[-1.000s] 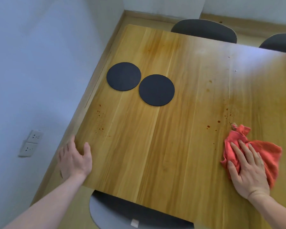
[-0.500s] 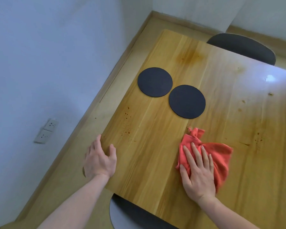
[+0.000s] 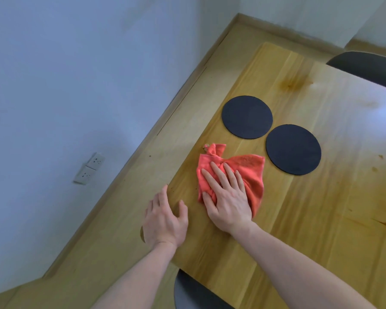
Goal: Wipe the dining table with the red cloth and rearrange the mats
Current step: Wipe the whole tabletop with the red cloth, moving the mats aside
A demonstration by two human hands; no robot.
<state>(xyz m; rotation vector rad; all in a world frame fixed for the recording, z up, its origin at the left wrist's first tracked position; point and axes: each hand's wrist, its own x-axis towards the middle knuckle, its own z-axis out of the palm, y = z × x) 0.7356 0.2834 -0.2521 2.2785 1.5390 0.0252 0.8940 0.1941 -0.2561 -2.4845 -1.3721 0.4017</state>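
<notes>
Red cloth lies bunched on the wooden dining table near its left edge, and my right hand lies flat on top of it, fingers straight and a little spread, palm pressing the fabric down. A twisted corner of the cloth sticks out beyond my fingertips toward the far side, and a wider fold fans out to the right of my hand. My left hand rests over the left edge of the table, close beside the right one but not touching it; its fingers are relaxed and mostly straight, the thumb lying on the tabletop, and it holds nothing. Beyond the cloth sit two round dark mats: the far mat nearer the left edge, and the near mat to its right, their rims almost meeting. The cloth's right fold comes close to the near mat without touching it. Small brownish spots and a larger amber smear mark the wood on the right and far parts of the table. A dark chair stands at the far side and another chair back shows just under the near edge. On the pale wall to the left are two sockets.
</notes>
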